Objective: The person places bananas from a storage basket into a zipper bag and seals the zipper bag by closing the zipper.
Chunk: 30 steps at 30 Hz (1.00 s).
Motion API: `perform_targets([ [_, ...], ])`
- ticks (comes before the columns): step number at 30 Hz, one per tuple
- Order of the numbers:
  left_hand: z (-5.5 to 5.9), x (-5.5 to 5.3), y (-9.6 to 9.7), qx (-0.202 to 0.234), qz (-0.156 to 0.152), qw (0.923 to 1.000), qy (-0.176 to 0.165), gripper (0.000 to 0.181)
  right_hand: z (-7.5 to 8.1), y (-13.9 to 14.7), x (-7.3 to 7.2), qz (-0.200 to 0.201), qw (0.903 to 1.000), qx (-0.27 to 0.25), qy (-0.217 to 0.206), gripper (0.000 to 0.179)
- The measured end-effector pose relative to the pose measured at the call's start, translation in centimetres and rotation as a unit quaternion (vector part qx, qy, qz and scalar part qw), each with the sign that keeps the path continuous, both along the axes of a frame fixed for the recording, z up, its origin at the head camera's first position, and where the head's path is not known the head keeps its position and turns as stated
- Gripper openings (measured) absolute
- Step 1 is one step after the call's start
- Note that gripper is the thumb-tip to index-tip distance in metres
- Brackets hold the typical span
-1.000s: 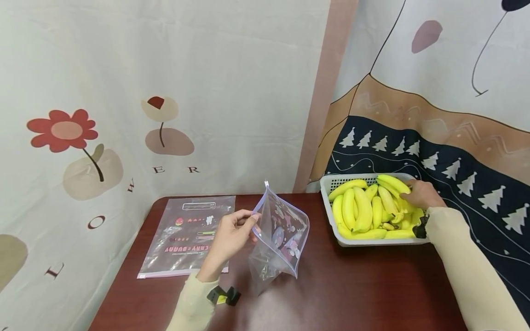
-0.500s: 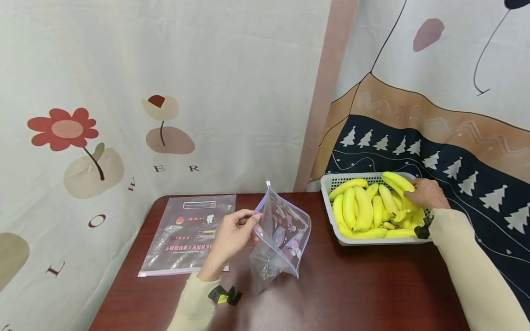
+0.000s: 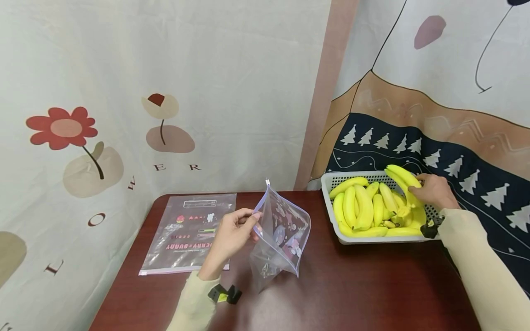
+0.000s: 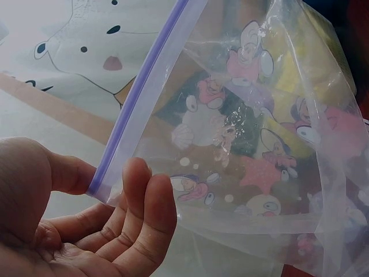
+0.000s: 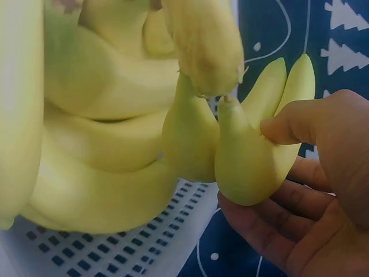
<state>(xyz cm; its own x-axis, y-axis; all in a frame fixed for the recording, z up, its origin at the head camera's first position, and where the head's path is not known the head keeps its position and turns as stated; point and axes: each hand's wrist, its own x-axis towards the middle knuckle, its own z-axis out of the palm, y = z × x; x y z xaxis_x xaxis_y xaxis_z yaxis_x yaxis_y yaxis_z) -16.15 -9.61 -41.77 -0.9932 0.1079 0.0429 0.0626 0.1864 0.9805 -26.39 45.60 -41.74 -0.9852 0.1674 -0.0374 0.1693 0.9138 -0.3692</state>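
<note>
Bananas (image 3: 364, 211) are filling the grey basket (image 3: 385, 240) on the table (image 3: 364, 294); the right hand (image 3: 436, 191) is grasping a banana bunch (image 3: 403, 179) there, its fingers (image 5: 253, 231) showing underneath only from the right wrist. Nearby, the left hand (image 3: 233, 232) is pinching a gaping bag (image 3: 287, 225), its pink starfish (image 4: 262, 176) showing plainly only at the left wrist. The head view alone is catching a flat bag (image 3: 182, 239).

Glossy plastic bag (image 3: 285, 225), smooth bananas (image 3: 364, 209), plastic basket (image 3: 352, 240), shiny wood-look table (image 3: 352, 289)

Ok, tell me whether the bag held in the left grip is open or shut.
Open: in the head view, the bag gapes at its purple-edged mouth, rims apart; the left grip pinches one edge.
</note>
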Motion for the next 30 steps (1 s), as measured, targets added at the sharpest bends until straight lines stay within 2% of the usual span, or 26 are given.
perform_targets([
  [11, 0.0, -0.2, 0.1, 0.003, -0.001, 1.0000, 0.001, 0.023, 1.5, -2.8, 0.0, 0.023, 0.9981, -0.052, 0.026, 0.066],
  [21, 0.1, -0.2, 0.2, 0.010, 0.000, 0.9999, -0.006, 0.023, 2.6, -7.0, 0.9, 0.051, 0.9933, -0.089, 0.053, 0.064],
  [30, 0.2, 0.0, 0.2, 0.003, 0.001, 1.0000, -0.008, 0.021, 3.6, -11.0, 2.1, 0.073, 0.9855, -0.116, 0.100, 0.058],
])
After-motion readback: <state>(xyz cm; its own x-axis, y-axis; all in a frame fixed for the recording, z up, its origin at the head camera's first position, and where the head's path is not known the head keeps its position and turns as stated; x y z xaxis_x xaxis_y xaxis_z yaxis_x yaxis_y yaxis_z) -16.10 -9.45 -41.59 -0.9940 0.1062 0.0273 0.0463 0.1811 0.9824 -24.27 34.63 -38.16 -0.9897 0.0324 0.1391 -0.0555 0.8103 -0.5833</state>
